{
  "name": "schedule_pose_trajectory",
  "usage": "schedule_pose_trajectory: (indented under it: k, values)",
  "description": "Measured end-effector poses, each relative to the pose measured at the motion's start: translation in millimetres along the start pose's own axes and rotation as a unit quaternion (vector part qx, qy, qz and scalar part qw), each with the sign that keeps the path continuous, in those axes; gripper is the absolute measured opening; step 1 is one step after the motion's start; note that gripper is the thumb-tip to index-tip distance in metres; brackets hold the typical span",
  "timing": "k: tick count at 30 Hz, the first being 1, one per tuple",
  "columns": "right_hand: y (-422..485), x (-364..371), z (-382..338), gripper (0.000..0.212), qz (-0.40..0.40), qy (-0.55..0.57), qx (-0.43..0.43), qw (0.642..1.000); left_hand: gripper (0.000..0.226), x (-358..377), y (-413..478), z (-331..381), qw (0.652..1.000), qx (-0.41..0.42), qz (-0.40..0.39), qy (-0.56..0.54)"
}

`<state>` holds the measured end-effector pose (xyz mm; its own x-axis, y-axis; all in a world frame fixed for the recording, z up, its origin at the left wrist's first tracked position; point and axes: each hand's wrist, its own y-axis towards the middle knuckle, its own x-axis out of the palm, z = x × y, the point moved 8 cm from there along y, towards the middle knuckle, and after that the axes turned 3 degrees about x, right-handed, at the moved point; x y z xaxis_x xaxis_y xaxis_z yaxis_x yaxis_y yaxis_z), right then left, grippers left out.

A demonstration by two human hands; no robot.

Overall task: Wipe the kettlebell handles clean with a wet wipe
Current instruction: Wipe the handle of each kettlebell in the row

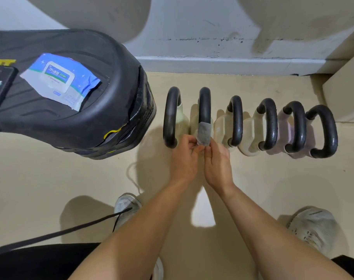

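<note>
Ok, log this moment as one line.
wipe: wrapped round second handle from left | left hand: pinches wipe | right hand: pinches wipe

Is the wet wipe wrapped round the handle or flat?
Wrapped: the wet wipe curls round the kettlebell handle; left hand and right hand pinch it.

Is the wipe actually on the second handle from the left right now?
Touching. The head view shows the wet wipe wrapped around the near end of the second handle, left hand and right hand pinching it.

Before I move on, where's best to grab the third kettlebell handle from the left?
The third handle: take its top bar mid-span from above. The loop stands upright and runs away from you, leaving gaps either side for fingers.
</note>
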<state>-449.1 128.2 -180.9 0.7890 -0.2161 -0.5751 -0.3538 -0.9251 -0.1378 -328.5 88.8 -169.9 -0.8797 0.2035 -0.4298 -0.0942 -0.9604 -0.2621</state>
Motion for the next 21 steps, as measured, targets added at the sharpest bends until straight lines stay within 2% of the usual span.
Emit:
schedule_pose_trajectory:
  k: [3, 6, 10, 13, 16, 19, 21]
  values:
    - [-3, -4, 8, 0.040, -0.022, -0.005, 0.068, 0.997, 0.026, -1, -3, -3, 1.000, 0.003, -0.007, -0.013]
    - [-4, -23, -10, 0.048, 0.025, 0.061, 0.060, 0.996, 0.032, -2, -5, 9, 0.998, 0.001, 0.016, -0.062]
    - [-2, -22, -21, 0.036, 0.025, 0.108, 0.065, 0.992, 0.016, -2, -6, 12, 0.996, 0.009, 0.046, -0.075]
    - [-3, -12, -11, 0.040, 0.014, 0.075, 0.055, 0.996, 0.004, -1, -2, 3, 0.997, -0.004, 0.040, -0.061]
    - [-1, -7, -2, 0.035, 0.008, 0.012, 0.025, 1.000, 0.010, -2, 2, -3, 1.000, 0.004, 0.021, -0.010]
    - [-1, -3, 0, 0.029, -0.030, -0.040, -0.025, 0.998, 0.007, -3, 2, -6, 0.998, 0.041, -0.002, 0.050]
    - [1, -3, 3, 0.026, -0.037, -0.053, -0.048, 0.997, 0.016, -4, 4, -8, 0.994, 0.066, -0.005, 0.087]
